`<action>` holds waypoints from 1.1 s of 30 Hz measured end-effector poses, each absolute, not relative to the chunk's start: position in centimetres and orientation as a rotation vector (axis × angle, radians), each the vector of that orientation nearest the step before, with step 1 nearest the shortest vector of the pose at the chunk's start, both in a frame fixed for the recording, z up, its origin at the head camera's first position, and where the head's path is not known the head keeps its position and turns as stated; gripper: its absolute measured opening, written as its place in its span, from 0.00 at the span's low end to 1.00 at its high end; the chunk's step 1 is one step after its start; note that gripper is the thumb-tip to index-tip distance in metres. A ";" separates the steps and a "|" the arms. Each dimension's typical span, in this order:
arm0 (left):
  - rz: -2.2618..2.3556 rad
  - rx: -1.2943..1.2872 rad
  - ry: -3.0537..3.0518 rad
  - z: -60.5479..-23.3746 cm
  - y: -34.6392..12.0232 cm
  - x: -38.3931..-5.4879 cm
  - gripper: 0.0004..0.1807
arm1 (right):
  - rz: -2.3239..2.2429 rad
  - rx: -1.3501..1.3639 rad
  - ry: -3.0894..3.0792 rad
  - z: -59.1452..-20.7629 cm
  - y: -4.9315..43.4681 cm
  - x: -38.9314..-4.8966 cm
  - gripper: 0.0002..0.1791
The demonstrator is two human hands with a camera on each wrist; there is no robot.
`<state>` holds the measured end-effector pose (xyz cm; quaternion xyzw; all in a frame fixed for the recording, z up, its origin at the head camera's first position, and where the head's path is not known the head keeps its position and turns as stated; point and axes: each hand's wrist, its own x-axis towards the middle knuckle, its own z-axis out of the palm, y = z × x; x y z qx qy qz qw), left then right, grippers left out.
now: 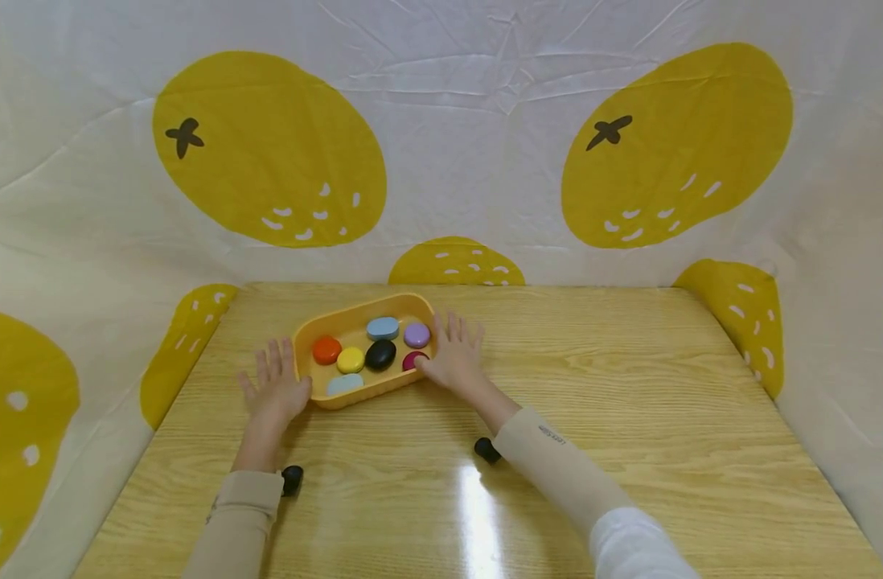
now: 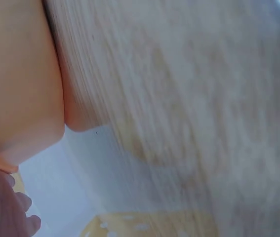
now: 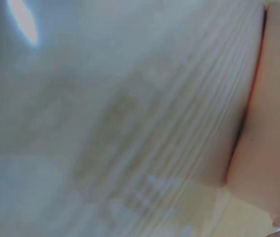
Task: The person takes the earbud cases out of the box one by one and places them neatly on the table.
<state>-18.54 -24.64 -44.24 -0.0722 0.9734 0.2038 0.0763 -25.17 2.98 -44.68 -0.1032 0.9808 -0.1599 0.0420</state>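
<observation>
A shallow yellow-orange tray sits tilted in heading on the wooden table, left of its middle. Inside lie smooth rounded pieces: a red one, a yellow one, a black one, a purple one, a magenta one and two pale blue ones, one oval. My left hand, fingers spread, touches the tray's left end with the thumb side. At the right end my right hand rests against the wall, fingers extended, thumb at the near rim. Both wrist views show mostly tray wall and table.
The wooden table extends widely to the right of the tray. A white cloth with yellow fruit prints hangs behind and at both sides. Small black wrist devices jut from both sleeves.
</observation>
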 end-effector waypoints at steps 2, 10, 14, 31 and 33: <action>0.602 -0.194 2.916 -44.2 -24.5 -18.4 0.40 | -0.489 -0.298 3.000 -44.7 3.3 -24.6 0.49; 0.554 -0.126 2.937 -44.2 -23.8 -17.9 0.40 | -0.477 -0.286 3.044 -44.7 4.4 -22.6 0.48; 0.528 -0.117 2.939 -44.1 -23.5 -17.6 0.40 | -0.457 -0.281 3.042 -44.8 4.7 -22.4 0.48; 0.589 -0.235 2.946 -44.1 -22.6 -17.4 0.39 | -0.367 -0.373 2.935 -44.3 6.0 -28.2 0.39; 0.601 -0.232 2.953 -44.1 -22.6 -17.4 0.39 | -0.355 -0.388 2.937 -44.4 6.0 -28.4 0.37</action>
